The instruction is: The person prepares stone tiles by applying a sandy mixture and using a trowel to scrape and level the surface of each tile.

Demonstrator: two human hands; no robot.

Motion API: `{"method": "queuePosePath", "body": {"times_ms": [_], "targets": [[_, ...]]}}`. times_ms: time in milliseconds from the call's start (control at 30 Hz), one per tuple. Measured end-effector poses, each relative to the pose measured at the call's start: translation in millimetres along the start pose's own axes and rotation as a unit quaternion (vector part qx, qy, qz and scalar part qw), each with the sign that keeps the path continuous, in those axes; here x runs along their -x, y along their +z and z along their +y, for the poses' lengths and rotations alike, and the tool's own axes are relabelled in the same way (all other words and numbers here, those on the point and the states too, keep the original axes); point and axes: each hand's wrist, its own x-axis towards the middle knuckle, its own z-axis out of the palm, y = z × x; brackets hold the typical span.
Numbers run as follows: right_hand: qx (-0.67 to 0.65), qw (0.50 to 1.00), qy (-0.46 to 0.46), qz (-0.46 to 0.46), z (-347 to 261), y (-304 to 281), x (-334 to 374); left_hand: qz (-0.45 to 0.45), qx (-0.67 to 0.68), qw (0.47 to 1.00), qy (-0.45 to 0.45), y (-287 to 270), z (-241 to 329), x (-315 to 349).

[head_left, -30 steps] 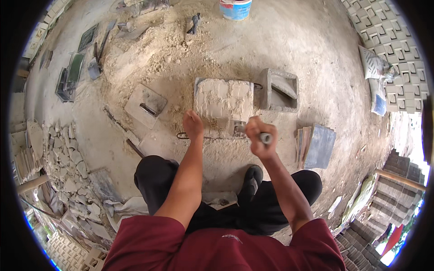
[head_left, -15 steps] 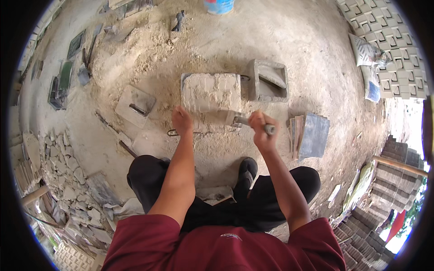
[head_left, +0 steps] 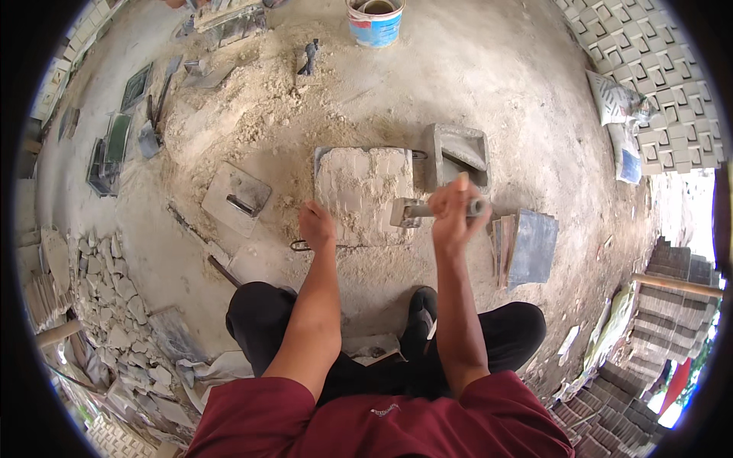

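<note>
- Tool (head_left: 417,211) in the right hand (head_left: 453,213), fingers closed around the handle, its butt end poking out to the right; grip somewhat blurred.
- Blunt grey head of the tool at the lower right part of the slab; contact or slight gap, impossible to tell.
- Slab (head_left: 364,191) of pale, crumbly material, rough and ridged on top, flat on the floor (head_left: 496,76), ahead of the knees.
- Left hand (head_left: 316,223) at the slab's lower left edge, fingers seemingly curled in; how tightly, and around what if anything, impossible to tell.
- Thin metal loops (head_left: 300,245) at the slab's lower left and upper right corners.
- Just right of the slab, a grey box-shaped tray (head_left: 458,130) with a dark slanting bar inside.
- Nearer the right knee, a stack of flat panels (head_left: 532,248), blue-grey on top.
- Left of the slab, a pale square plate (head_left: 224,196) with a dark handle.
- Farther off, a blue-and-white bucket (head_left: 376,33) and scattered crumbs (head_left: 221,122).
- Far left, broken pieces (head_left: 114,290) in a heap.
</note>
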Motion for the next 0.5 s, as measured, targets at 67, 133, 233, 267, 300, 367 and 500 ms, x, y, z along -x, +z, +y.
{"method": "queuePosePath", "body": {"times_ms": [67,133,233,267,300,367,500], "targets": [[0.000,1.000,-0.012,-0.002,-4.0,-1.9,-11.1,-0.018,0.011,1.000,-0.014,-1.4,13.3,10.2],[-0.028,0.997,-0.068,-0.040,38.5,-10.7,-14.4,-0.022,0.028,0.999,-0.022,-0.9,27.8,9.7],[0.043,0.998,-0.042,-0.036,62.2,-5.0,-7.9,-0.015,0.020,1.000,-0.001,-0.5,18.4,7.0],[0.032,0.999,0.026,-0.022,46.1,7.7,-8.9,-0.019,0.007,1.000,-0.013,-3.8,14.4,4.4],[0.024,0.999,0.014,-0.025,23.4,13.9,-15.1,-0.024,-0.003,0.999,-0.027,-5.5,14.0,4.1],[0.012,0.999,-0.002,-0.042,11.6,18.6,-23.5,-0.009,-0.004,1.000,-0.022,-0.2,10.8,3.8],[0.051,0.995,-0.067,-0.058,74.7,5.7,-8.4,-0.004,0.018,1.000,0.001,6.5,26.4,17.5]]}}
